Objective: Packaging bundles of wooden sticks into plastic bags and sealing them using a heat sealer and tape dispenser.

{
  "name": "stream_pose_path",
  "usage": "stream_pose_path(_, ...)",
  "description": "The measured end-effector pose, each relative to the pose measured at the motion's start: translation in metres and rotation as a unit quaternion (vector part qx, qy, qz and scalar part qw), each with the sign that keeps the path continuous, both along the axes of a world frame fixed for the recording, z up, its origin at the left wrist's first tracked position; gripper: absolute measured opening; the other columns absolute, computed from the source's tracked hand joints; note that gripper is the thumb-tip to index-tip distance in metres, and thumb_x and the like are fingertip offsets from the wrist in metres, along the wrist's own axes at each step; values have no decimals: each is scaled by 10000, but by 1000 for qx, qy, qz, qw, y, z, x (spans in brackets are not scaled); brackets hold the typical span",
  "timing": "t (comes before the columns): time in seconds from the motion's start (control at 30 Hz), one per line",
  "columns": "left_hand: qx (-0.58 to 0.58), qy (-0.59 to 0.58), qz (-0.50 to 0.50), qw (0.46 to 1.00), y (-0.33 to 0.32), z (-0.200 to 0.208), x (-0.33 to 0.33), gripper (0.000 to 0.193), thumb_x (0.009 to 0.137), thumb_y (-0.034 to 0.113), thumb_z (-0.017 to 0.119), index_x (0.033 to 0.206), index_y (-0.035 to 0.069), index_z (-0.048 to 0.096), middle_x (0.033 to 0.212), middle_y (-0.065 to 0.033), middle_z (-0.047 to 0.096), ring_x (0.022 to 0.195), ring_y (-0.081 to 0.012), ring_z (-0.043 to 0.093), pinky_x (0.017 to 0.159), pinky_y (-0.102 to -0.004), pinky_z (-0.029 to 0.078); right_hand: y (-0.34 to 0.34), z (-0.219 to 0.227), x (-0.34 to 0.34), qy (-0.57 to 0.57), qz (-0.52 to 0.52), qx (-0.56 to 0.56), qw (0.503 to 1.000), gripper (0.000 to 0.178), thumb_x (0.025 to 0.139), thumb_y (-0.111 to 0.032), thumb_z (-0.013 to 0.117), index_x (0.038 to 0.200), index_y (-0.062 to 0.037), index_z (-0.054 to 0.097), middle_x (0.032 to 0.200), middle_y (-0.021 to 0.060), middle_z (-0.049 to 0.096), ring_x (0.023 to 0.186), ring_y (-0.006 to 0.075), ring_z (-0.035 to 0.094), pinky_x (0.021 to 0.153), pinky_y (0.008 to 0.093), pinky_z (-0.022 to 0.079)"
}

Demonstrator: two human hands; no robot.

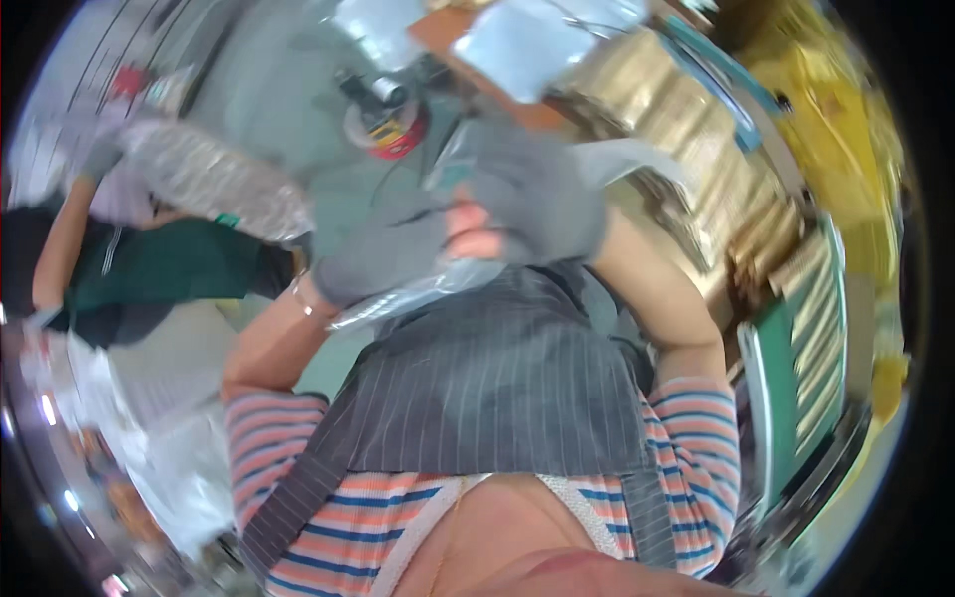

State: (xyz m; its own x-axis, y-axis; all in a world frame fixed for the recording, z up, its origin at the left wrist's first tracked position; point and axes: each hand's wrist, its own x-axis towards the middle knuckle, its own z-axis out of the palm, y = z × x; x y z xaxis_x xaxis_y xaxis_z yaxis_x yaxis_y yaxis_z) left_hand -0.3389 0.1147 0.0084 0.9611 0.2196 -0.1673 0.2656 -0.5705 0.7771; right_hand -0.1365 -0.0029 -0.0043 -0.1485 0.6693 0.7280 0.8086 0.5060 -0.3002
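Note:
My left hand and my right hand meet above the table, in front of my dark striped apron. Both wear grey gloves, with some bare fingertips showing between them. The fingers are bent and closed around a clear plastic bag. One part of the bag sticks out below my left hand; more clear plastic trails to the right of my right hand. Motion blurs the hands, and the fingers hide whatever part of the bag lies between them.
A red tape roll with dark items in it sits on the green table. Clear packets lie at the back. Gold packages, a green bin and yellow bags fill the right. At left, a co-worker holds a clear plastic bundle.

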Motion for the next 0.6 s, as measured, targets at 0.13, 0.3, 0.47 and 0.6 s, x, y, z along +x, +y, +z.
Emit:
stream_pose_path(0.13,-392,26,217,893,69,-59,-60,326,894,224,536,1122,-9,527,1016,-59,597,916,-127,566,764,-247,460,-36,-64,17,0,-177,-147,973,198,826,-314,624,820,-116,633,668,74,574,647,250,585,564,371,451)
stream_pose_path(0.3,-337,-140,160,917,12,-63,-42,167,888,90,516,1010,1,589,923,-48,609,820,-150,579,682,-272,472,-34,11,-44,53,-83,43,994,232,838,-344,613,862,-113,622,710,71,597,664,249,593,551,365,445)
stream_pose_path(0.47,51,-7,2,999,23,-54,-38,221,914,203,486,973,23,600,885,-58,590,811,-168,576,732,-309,460,10,-49,-67,59,65,33,996,232,818,-347,626,877,-123,639,785,70,631,731,256,618,599,360,461)
stream_pose_path(0.6,-212,0,308,927,43,-79,-59,287,949,279,483,968,19,606,839,-18,549,737,-171,540,668,-300,448,18,-64,-67,-115,-2,-463,879,232,816,-301,631,959,-119,649,906,94,643,793,255,628,675,352,487)
